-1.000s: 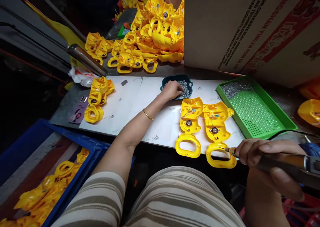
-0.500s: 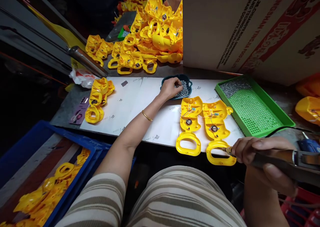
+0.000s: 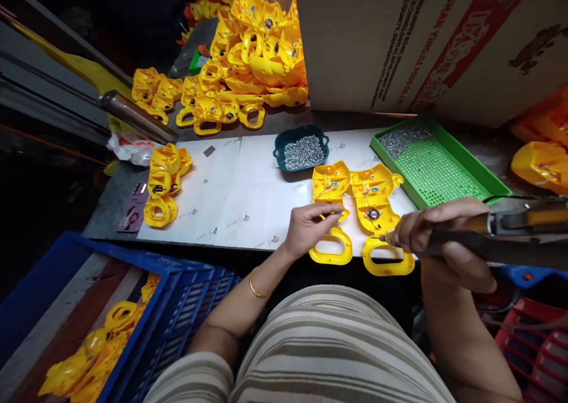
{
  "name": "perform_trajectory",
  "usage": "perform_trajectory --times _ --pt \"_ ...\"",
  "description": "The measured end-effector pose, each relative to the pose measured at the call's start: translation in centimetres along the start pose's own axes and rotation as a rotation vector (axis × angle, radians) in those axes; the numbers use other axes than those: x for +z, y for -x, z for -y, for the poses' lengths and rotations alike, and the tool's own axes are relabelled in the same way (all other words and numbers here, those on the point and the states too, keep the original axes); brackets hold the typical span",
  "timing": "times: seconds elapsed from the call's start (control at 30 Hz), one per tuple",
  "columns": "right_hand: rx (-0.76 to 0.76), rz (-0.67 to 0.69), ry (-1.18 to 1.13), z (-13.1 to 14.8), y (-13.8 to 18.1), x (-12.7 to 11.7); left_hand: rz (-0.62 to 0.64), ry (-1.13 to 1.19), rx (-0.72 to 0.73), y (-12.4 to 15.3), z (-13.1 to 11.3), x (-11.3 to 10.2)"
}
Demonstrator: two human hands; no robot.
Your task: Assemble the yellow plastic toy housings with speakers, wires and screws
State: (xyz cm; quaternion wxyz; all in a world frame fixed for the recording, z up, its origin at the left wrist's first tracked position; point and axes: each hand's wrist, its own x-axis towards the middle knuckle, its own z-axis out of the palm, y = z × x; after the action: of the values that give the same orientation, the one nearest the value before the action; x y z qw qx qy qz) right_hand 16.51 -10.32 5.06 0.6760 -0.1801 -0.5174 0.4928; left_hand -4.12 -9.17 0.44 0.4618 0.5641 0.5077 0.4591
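My left hand [image 3: 308,228] hovers over the lower part of the left yellow plastic duck-like shell [image 3: 331,181], thumb and fingers pinched together. Whatever they hold is too small to make out. My right hand [image 3: 437,237] grips an electric screwdriver [image 3: 479,243], its bit pointing left at the right yellow shell [image 3: 378,213], close to where its handle ring [image 3: 388,267] joins. Both shells lie open side up, with wires inside; a round speaker shows in the right one. Behind them sits a dark green dish [image 3: 304,153] of small metal screws.
A green perforated tray [image 3: 457,172] with more screws stands at right, before a large carton [image 3: 377,42]. Yellow shells are heaped [image 3: 261,54] at the back. Another stack [image 3: 164,181] lies at left beside a purple card [image 3: 132,209]. A blue crate [image 3: 155,273] stands lower left.
My left hand has left the screw dish and come toward me, over the left shell. The screwdriver has shifted slightly left and up in the view. The camera view has moved a little.
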Motion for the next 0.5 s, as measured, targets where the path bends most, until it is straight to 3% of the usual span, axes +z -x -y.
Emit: perform_trajectory --times 0.17,0.37,0.5 --pt "-0.069 0.002 -0.032 0.5 -1.0 1.8 0.026 0.149 -0.178 3.5 0.7 1.9" --pt "-0.126 0.023 -0.054 0.2 -1.4 2.8 0.099 0.096 -0.104 4.0 0.9 2.2" --pt "-0.091 0.007 -0.044 -0.2 -1.3 2.8 0.094 0.07 -0.143 4.3 0.8 2.3"
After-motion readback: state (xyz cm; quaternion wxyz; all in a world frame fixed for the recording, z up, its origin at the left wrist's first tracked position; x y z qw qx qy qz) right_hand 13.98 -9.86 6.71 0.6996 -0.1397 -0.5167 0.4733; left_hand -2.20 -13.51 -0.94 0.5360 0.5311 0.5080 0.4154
